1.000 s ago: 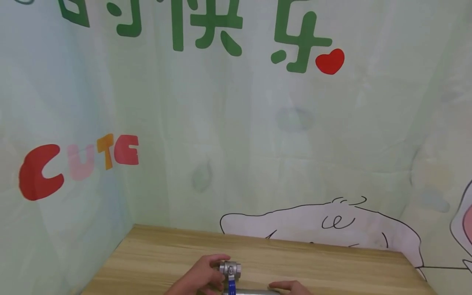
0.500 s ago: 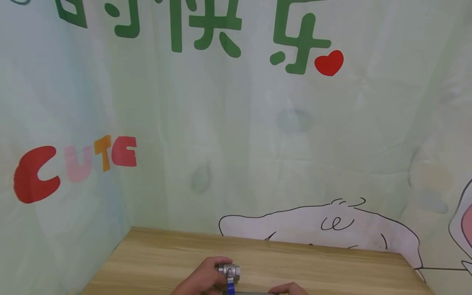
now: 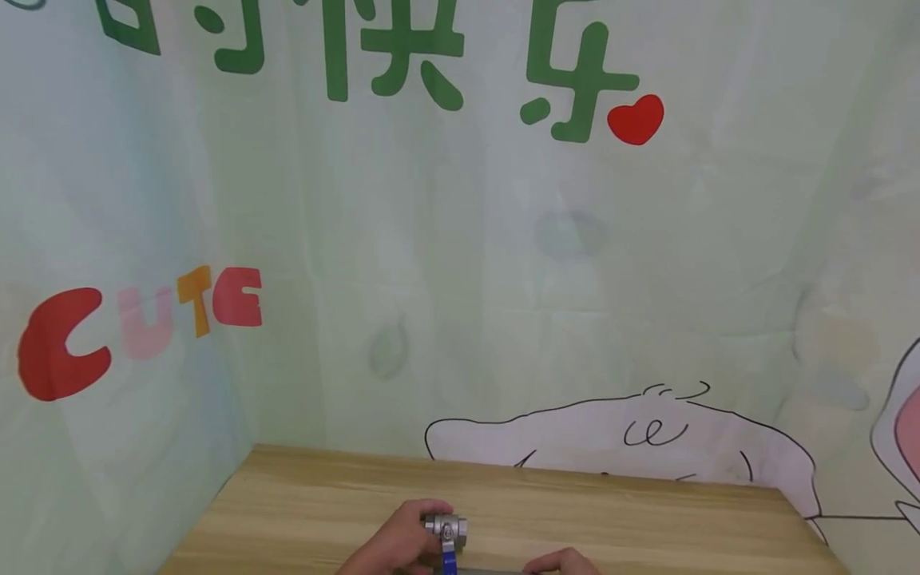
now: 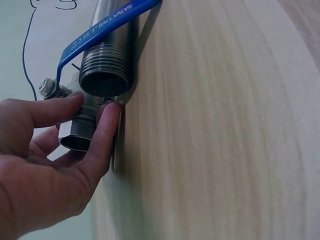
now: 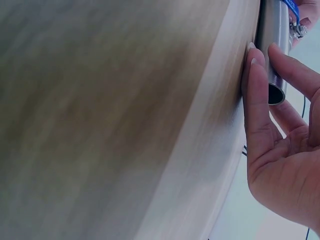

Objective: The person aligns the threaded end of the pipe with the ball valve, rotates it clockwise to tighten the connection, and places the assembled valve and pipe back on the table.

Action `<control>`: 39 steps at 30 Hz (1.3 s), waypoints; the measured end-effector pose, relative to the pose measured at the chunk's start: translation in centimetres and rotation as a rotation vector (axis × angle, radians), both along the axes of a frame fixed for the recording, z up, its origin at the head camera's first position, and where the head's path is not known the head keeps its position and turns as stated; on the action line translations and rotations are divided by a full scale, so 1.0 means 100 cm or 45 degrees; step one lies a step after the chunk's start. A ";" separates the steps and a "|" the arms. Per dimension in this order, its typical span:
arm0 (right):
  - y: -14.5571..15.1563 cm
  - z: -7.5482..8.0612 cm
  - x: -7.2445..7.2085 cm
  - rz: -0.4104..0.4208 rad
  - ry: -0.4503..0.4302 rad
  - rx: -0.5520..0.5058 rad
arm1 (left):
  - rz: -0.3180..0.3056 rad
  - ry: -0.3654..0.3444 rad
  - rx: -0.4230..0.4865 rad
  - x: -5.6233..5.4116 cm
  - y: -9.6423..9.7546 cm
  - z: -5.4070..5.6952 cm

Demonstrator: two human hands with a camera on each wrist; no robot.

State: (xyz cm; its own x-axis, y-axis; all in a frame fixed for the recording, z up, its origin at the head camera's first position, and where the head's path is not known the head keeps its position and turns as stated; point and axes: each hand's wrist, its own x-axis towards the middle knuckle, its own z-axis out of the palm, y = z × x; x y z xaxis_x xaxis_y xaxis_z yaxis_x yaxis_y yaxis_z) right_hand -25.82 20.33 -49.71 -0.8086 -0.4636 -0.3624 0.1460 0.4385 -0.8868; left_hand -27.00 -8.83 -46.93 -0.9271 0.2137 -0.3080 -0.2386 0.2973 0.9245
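My left hand (image 3: pixel 398 539) grips a steel ball valve (image 3: pixel 449 527) by its body, thumb and fingers around it. The valve's blue lever (image 4: pixel 100 32) points back toward me and crosses over a steel pipe (image 4: pixel 106 65) in the left wrist view. That pipe lies beside the valve, nearer to me, and its threaded end faces the left wrist camera. At the pipe's other, plain-looking end, my right hand (image 5: pixel 285 150) pinches it between thumb and fingers. Most of the pipe falls below the head view's lower edge.
A wood-grain table (image 3: pixel 323 495) lies under both hands. Behind it and to the left hangs a pale green printed cloth (image 3: pixel 460 319), which meets the table's back edge.
The right hand's fingers have come down onto the pipe. My left hand and the valve have shifted very slightly, and the head view has moved a little.
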 end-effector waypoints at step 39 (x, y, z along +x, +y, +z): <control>0.010 0.020 0.007 -0.223 -0.085 -0.362 | -0.022 0.197 -0.104 0.002 0.001 0.005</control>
